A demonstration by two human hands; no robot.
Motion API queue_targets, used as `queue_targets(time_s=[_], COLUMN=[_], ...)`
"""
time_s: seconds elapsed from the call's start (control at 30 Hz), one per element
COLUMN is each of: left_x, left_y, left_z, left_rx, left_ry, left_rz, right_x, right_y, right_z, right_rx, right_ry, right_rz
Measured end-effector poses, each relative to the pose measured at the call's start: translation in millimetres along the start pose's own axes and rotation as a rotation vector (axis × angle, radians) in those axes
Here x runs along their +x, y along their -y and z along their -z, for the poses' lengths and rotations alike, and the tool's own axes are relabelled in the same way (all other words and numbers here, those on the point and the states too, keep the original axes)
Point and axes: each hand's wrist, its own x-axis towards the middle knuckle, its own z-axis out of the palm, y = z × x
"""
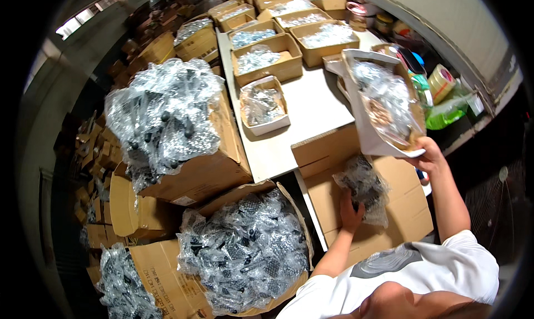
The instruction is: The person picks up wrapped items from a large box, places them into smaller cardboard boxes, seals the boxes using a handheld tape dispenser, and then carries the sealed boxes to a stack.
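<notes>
1. Left hand grips the lower edge of a clear plastic bag of small dark parts, fingers closed on the film. The bag rests on a flattened brown cardboard sheet directly before the person.
2. Right hand holds a white shallow carton by its lower rim, fingers curled round the edge. The carton is tilted up, showing crinkled clear bags inside.
3. The cardboard sheet overlaps the near end of a white table.
4. On the table stands 1 small white box; beyond it, several open brown boxes hold clear bagged parts.
5. Left of the table, large brown cartons overflow with glossy bagged black parts.
6. Far right: roll of tape, green bag.
</notes>
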Motion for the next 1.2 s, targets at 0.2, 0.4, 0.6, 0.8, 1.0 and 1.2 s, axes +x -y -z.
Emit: queue_targets(time_s=[0.2, 0.4, 0.6, 0.8, 1.0, 1.2], left_x=[9, 23, 25, 24, 24, 19], left_y=[0, -5, 6, 9, 5, -15], left_z=[-4, -11, -10, -8, -1, 6], left_rx=[0.028, -0.076, -0.016, -0.036, -0.453, -0.304], left_ry=[-0.083, -0.073, -0.067, -0.02, -0.028, -0.086], left_rz=[0.03, 0.09, 0.032, 0.103, 0.168, 0.193], right_x=[-110, -98, -61, -71, -70, -93], right_y=[13, -39, -164, -141, -91, -83], right_z=[50, 130, 95, 118, 128, 112], right_rx=[-0.355, -0.92, -1.974, -1.768, -1.539, -1.542], right_ry=[-0.357, -0.786, -0.86, -0.95, -1.11, -0.995], right_rz=[0.12, 0.181, 0.391, 0.402, 0.551, 0.534])
